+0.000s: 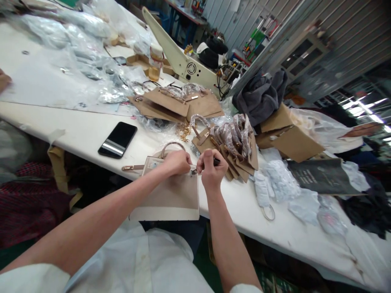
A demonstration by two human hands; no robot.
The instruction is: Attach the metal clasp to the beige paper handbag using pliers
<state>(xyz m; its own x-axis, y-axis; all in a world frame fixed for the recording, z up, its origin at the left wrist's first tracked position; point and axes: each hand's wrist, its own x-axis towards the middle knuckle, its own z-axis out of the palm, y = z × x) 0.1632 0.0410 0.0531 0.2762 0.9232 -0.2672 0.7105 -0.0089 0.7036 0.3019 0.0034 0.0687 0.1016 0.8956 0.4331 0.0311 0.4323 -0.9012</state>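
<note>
A beige handbag piece (171,199) with a curved handle (172,144) lies over the table's front edge, in front of my body. My left hand (179,162) is closed at its upper edge; the fingertips are hidden, but they seem to pinch the bag there. To the right, my right hand (213,169) is a fist with its thumb on top. It grips a small tool with a dark handle (216,161), mostly covered by the fingers. Its tip points at the bag's top right corner, near a small metal fitting. A brown strap (132,167) sticks out left of the bag.
A black phone (117,139) lies on the white table (76,126). Brown bag pieces with wrapped handles (235,140) stand close behind my right hand. Gold-coloured small parts (183,131), a jar (155,65) and a cream machine (180,61) are farther back. Another person's hand (4,80) shows at far left.
</note>
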